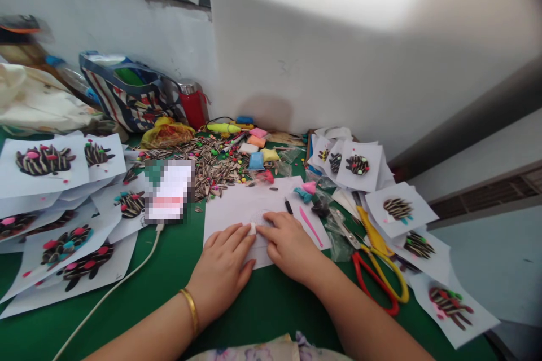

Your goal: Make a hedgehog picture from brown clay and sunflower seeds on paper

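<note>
A small white piece of clay (253, 229) lies on the white sheet of paper (237, 203), held between the fingertips of both hands. My left hand (222, 262), a gold bangle at its wrist, reaches in from the left, fingers together and tips against the piece. From the right, my right hand (292, 242) presses it with the index finger, the other fingers bent. A faint round clear patch on the paper is partly covered by that hand. Close by lie a black pen (288, 206), a pink modelling tool (310, 227), and pink clay (309, 186) beside blue clay (302, 194).
Sunflower seeds (212, 169) and coloured clay blocks (256, 161) spread at the back. Seed pictures on paper lie left (80, 248) and right (398, 208). Red-and-yellow scissors (376, 276) rest at right. A charging cable (139, 268) runs from a blurred phone (169, 192).
</note>
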`<state>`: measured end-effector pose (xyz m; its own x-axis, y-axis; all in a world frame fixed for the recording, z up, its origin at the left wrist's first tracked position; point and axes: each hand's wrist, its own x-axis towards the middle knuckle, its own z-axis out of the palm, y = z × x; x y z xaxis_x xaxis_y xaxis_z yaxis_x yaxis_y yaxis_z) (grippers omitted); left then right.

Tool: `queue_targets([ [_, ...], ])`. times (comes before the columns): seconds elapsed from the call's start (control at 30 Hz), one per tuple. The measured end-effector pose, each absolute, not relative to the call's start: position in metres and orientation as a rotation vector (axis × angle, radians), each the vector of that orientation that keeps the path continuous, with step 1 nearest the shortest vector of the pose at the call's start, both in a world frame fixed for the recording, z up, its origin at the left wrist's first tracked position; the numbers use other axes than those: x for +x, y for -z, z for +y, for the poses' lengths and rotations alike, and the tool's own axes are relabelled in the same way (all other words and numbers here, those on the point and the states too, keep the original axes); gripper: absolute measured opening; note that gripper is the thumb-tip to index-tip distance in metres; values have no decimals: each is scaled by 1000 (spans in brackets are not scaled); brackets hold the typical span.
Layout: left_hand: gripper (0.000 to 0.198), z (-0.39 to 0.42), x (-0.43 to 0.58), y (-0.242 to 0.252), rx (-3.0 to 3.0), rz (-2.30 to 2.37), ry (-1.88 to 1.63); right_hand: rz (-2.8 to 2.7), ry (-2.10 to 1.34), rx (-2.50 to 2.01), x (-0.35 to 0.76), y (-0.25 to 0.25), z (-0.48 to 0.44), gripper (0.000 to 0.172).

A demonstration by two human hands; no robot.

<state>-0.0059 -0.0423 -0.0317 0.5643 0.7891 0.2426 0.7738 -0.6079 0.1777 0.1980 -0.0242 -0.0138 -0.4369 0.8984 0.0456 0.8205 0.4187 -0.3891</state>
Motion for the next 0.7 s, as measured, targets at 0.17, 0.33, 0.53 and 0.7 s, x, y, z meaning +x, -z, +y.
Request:
queue_targets([
  [0.17, 42, -42, -6, 31, 2717, 1375, -477, -2473, -364, -1524, 192, 17, -32, 52],
  [0.33, 43, -42, -5, 31, 2717, 1389, -456, -2458, -392, -1523, 193, 18, -31, 52],
  [0.53, 46, -42, -5, 31, 2736, 1413, -430, -2449, -436, -1512, 195, 16, -28, 54],
  [0.7, 45, -43, -5, 32, 2770, 1413, -438, -2489, -424, -1513, 195, 14, -31, 55],
])
